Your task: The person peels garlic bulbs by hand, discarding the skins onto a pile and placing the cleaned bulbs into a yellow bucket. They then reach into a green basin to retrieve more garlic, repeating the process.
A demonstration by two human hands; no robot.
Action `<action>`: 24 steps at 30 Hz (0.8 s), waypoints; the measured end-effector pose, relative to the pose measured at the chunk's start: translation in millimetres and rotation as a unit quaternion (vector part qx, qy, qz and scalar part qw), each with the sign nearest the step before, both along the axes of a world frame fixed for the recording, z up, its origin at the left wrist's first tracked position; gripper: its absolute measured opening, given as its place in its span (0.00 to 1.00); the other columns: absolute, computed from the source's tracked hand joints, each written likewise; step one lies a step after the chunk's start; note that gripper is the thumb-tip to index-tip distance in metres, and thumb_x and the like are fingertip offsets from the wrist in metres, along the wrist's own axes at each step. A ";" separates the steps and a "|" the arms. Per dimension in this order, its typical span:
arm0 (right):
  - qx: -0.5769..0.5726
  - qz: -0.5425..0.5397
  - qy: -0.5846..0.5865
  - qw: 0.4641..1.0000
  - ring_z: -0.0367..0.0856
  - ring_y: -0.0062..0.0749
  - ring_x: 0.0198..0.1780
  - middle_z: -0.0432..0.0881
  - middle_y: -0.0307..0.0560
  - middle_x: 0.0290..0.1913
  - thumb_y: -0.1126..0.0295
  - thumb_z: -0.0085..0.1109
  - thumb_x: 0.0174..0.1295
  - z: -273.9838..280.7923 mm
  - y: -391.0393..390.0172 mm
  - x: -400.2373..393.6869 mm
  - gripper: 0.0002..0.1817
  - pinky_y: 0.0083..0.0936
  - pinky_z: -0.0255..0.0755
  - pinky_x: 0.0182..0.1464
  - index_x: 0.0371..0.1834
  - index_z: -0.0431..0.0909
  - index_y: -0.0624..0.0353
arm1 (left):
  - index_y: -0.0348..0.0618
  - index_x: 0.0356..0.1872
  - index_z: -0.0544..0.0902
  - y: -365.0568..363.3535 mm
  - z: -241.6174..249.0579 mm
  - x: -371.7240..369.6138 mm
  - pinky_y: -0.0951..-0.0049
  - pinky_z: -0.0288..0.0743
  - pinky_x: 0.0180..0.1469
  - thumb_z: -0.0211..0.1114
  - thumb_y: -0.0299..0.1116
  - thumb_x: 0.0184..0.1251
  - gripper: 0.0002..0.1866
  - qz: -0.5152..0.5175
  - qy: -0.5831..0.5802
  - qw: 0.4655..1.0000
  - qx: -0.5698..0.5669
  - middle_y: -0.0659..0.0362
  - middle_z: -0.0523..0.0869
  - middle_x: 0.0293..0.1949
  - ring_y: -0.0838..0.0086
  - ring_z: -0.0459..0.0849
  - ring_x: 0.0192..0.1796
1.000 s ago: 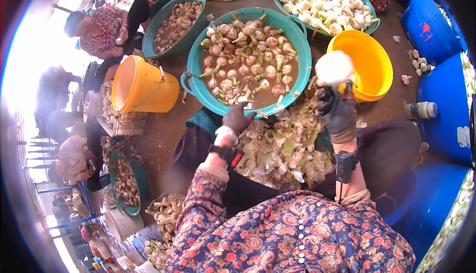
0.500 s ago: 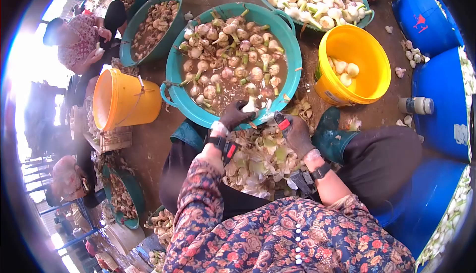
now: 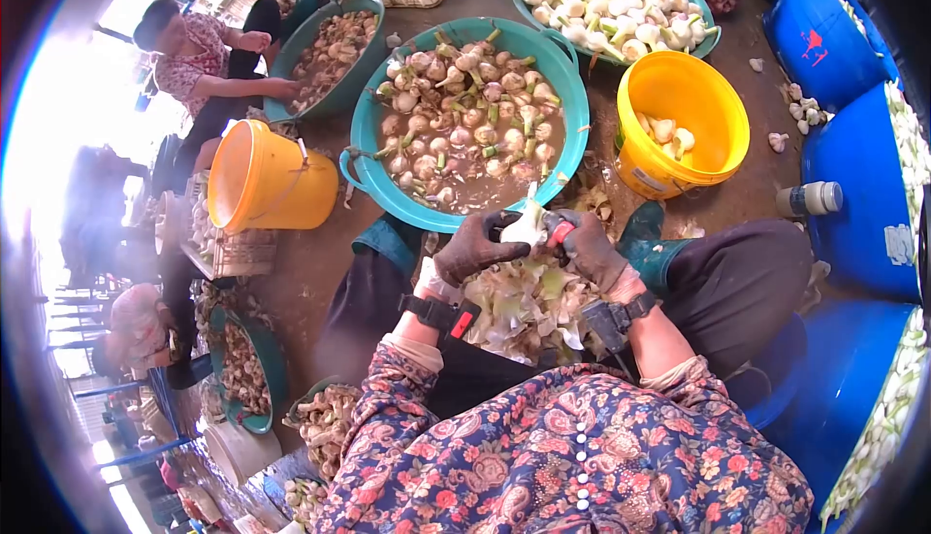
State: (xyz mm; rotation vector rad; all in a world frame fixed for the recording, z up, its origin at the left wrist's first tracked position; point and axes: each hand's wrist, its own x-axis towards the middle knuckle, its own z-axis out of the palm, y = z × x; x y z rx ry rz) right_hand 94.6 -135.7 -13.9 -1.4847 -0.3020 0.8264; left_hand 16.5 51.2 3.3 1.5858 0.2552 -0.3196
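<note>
In my gloved left hand (image 3: 477, 249) is a white garlic bulb (image 3: 525, 227), its stem pointing up toward the tub. My gloved right hand (image 3: 593, 251) is closed around a small red-handled knife (image 3: 561, 233), held against the bulb's right side; its blade is hard to make out. Both hands are just outside the near rim of a teal tub (image 3: 361, 167), where unpeeled garlic bulbs (image 3: 467, 136) sit in muddy water. Below them lies a heap of peeled-off garlic skins (image 3: 529, 303) between my legs.
A yellow bucket (image 3: 729, 151) with a few white bulbs stands right of the tub. Behind is a basin of cleaned garlic (image 3: 621, 5). Blue barrels (image 3: 853, 185) line the right side. An orange bucket (image 3: 315, 190) is at left, and a co-worker (image 3: 199, 64) reaches into another tub (image 3: 361, 59).
Both hands have drawn back from over the tub's near edge toward me, carrying the bulb. The right hand has come in against the bulb. The co-worker's arm now reaches into their tub.
</note>
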 end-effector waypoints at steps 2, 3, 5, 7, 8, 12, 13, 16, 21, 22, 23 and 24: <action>0.008 -0.028 0.176 0.984 0.75 0.22 0.23 0.77 0.37 0.21 0.53 0.52 0.64 -7.0 -3.5 0.0 0.17 0.18 0.70 0.27 0.29 0.78 0.56 | 0.29 0.51 0.76 -7.5 -1.5 -4.5 0.77 0.74 0.47 0.72 0.33 0.51 0.27 0.045 -0.011 0.996 -0.072 0.59 0.82 0.43 0.79 0.79 0.43; -0.002 -0.042 0.209 0.977 0.75 0.23 0.24 0.77 0.37 0.23 0.45 0.47 0.64 -2.8 1.2 -2.8 0.22 0.19 0.71 0.28 0.33 0.76 0.53 | 0.29 0.52 0.75 -13.1 -3.1 -6.5 0.77 0.74 0.48 0.72 0.32 0.51 0.27 0.077 -0.006 0.992 -0.095 0.59 0.82 0.44 0.78 0.79 0.44; 0.068 -0.021 0.313 0.947 0.76 0.23 0.26 0.77 0.37 0.27 0.40 0.45 0.63 8.0 -4.4 -9.6 0.26 0.19 0.71 0.28 0.38 0.76 0.53 | 0.31 0.56 0.72 -28.1 -10.9 -7.4 0.75 0.73 0.51 0.71 0.30 0.53 0.29 0.122 -0.051 0.980 -0.148 0.58 0.80 0.48 0.77 0.78 0.48; 0.153 -0.044 0.350 0.923 0.76 0.23 0.28 0.77 0.38 0.33 0.37 0.40 0.62 12.4 4.7 -17.5 0.32 0.20 0.70 0.30 0.50 0.73 0.53 | 0.33 0.54 0.72 -36.5 -10.3 -8.4 0.76 0.73 0.48 0.71 0.30 0.52 0.28 0.086 -0.066 0.992 -0.058 0.58 0.80 0.45 0.77 0.78 0.47; 0.106 -0.006 0.263 0.959 0.76 0.22 0.29 0.77 0.38 0.33 0.37 0.40 0.63 8.5 1.6 -14.9 0.31 0.20 0.70 0.30 0.51 0.72 0.54 | 0.34 0.56 0.71 -36.9 -8.3 -8.1 0.76 0.73 0.48 0.71 0.30 0.52 0.29 0.053 -0.085 0.994 0.034 0.57 0.80 0.46 0.78 0.77 0.47; 0.053 0.108 0.063 0.991 0.71 0.16 0.33 0.74 0.34 0.32 0.48 0.47 0.65 -26.1 -4.2 -0.7 0.24 0.17 0.67 0.33 0.51 0.73 0.56 | 0.35 0.51 0.77 -33.5 -7.8 -9.7 0.75 0.74 0.42 0.72 0.31 0.52 0.24 0.102 -0.141 0.962 0.208 0.58 0.83 0.38 0.79 0.78 0.38; 0.095 0.112 0.051 0.988 0.70 0.15 0.34 0.73 0.33 0.32 0.50 0.49 0.65 -69.7 0.9 -1.0 0.22 0.16 0.66 0.34 0.50 0.73 0.57 | 0.35 0.49 0.78 -27.2 -13.5 -12.1 0.75 0.74 0.40 0.71 0.32 0.53 0.22 0.054 -0.079 0.970 0.226 0.58 0.84 0.36 0.80 0.78 0.36; 0.053 0.145 0.066 0.986 0.71 0.18 0.43 0.76 0.37 0.40 0.60 0.62 0.57 -41.5 -1.0 3.7 0.21 0.19 0.67 0.45 0.51 0.73 0.59 | 0.33 0.41 0.82 -28.2 -12.0 -14.0 0.76 0.73 0.33 0.68 0.35 0.58 0.16 0.061 0.001 0.970 0.237 0.61 0.84 0.30 0.79 0.77 0.28; 0.076 0.162 -0.040 0.983 0.71 0.23 0.52 0.75 0.43 0.50 0.66 0.69 0.49 1.4 -5.9 3.8 0.29 0.23 0.65 0.56 0.54 0.70 0.61 | 0.30 0.47 0.77 -26.1 -34.8 -20.1 0.77 0.75 0.39 0.56 0.36 0.68 0.16 0.239 0.062 0.951 -0.186 0.59 0.82 0.40 0.75 0.80 0.37; 0.094 0.160 -0.040 0.982 0.71 0.23 0.53 0.75 0.43 0.51 0.67 0.69 0.49 6.8 -6.0 4.3 0.29 0.23 0.65 0.56 0.55 0.70 0.62 | 0.30 0.48 0.75 -26.5 -35.4 -20.8 0.77 0.75 0.41 0.54 0.36 0.70 0.16 0.256 0.048 0.930 -0.261 0.58 0.82 0.42 0.75 0.80 0.40; 0.151 0.119 0.055 0.980 0.72 0.25 0.53 0.74 0.43 0.51 0.69 0.67 0.49 -0.6 -3.2 -1.5 0.27 0.25 0.66 0.56 0.54 0.71 0.60 | 0.33 0.51 0.73 -35.2 -37.2 -23.1 0.76 0.74 0.45 0.50 0.39 0.73 0.18 0.256 0.000 0.883 -0.394 0.56 0.79 0.45 0.75 0.77 0.46; 0.224 0.080 0.144 0.960 0.72 0.27 0.53 0.74 0.43 0.51 0.69 0.66 0.49 -6.3 -0.8 -3.9 0.26 0.26 0.67 0.56 0.54 0.71 0.59 | 0.33 0.52 0.73 -39.5 -43.9 -26.6 0.76 0.74 0.46 0.50 0.39 0.72 0.18 0.264 -0.058 0.888 -0.372 0.56 0.79 0.46 0.75 0.77 0.46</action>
